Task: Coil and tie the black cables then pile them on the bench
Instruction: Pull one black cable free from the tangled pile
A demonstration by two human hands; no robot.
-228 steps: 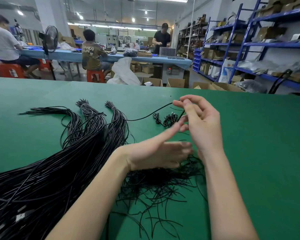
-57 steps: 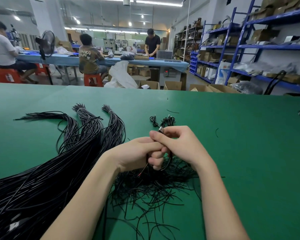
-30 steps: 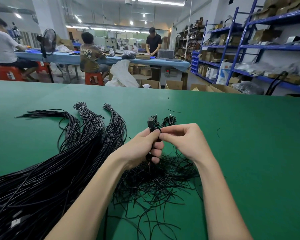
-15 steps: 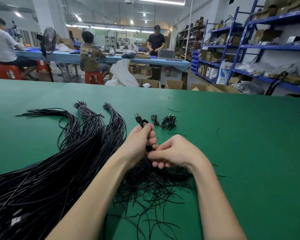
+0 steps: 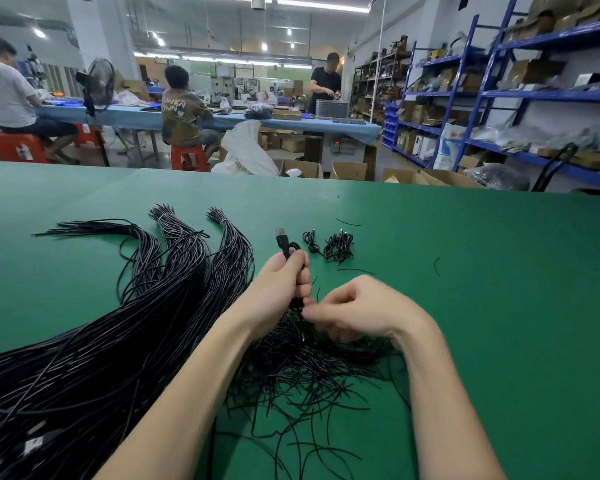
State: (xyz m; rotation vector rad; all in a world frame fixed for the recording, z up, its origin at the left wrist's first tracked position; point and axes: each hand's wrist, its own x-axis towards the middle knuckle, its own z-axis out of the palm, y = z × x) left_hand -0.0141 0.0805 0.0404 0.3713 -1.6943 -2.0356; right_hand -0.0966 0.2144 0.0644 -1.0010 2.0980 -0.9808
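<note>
Compared with half a second earlier, little has moved: the left hand [image 5: 280,289] still grips the coiled cable [image 5: 289,249] in a closed fist, and the plug end still sticks out above the thumb. The right hand [image 5: 352,311] has stayed low and just right of the left, its fingers curled, thumb and fingertips pinched together at the bottom of the coil where it leaves the left fist. What exactly the right fingers pinch is too small to tell; it looks like a thin black tie strand. A second ago both hands met higher, near the plug; now the right one works at the lower end.

The held cable stands nearly upright in the left fist, its long axis running from the fist's underside up and slightly away from the person. Its USB plug [image 5: 282,237] points up and a little to the left, metal tip outermost.

Directly beneath both hands lies a loose heap of short black tie strands [image 5: 302,372], spreading toward the person. To the left of the left forearm runs the big sheaf of uncoiled black cables [image 5: 125,327], its long axis slanting from the near left corner away toward three banded ends beyond the left hand. Just beyond the hands and slightly right, a small pile of finished coils [image 5: 336,245] rests on the green bench [image 5: 482,306], near the upright plug but apart from it.
</note>
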